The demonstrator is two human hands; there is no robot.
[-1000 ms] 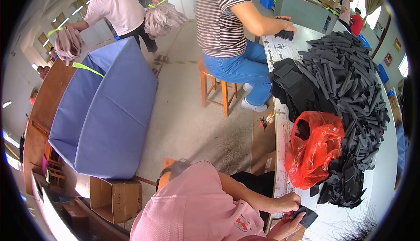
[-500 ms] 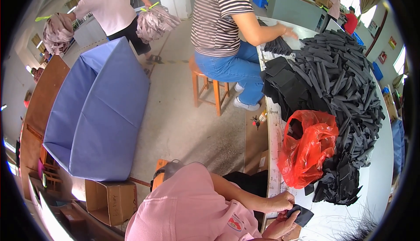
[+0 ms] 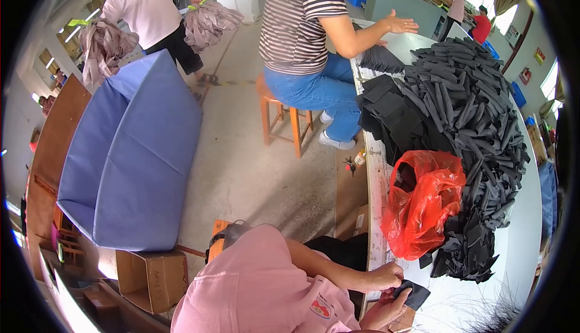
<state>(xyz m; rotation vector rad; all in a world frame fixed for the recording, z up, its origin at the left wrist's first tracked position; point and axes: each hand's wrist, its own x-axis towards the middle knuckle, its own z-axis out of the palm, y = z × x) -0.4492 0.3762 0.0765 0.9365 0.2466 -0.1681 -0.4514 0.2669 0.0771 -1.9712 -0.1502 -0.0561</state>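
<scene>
At the near table edge, I pinch a small folded black cloth piece [image 3: 417, 295] between both hands. My left hand [image 3: 385, 277] is closed on its upper left edge. Below it, my right hand [image 3: 388, 310] grips the lower edge with the thumb on top; some of its fingers are hidden under the cloth. A heap of small black cloth pieces [image 3: 465, 251] lies on the white table [image 3: 513, 257] just beyond. Beside that heap sits a crumpled red plastic bag [image 3: 423, 209] with its mouth open.
A large pile of dark rolled strips [image 3: 465, 97] covers the table's far part, next to flat black pieces [image 3: 393, 112]. A co-worker [image 3: 305, 25] sits there on a wooden stool [image 3: 290, 115]. Left stand a blue fabric bin [image 3: 148, 170], a cardboard box [image 3: 154, 278] and a person carrying bundles [image 3: 145, 7].
The seated co-worker's hand has risen from the table. The standing person's left-hand-side bundle has swung toward the blue bin. My hands keep hold of the cloth, almost in place.
</scene>
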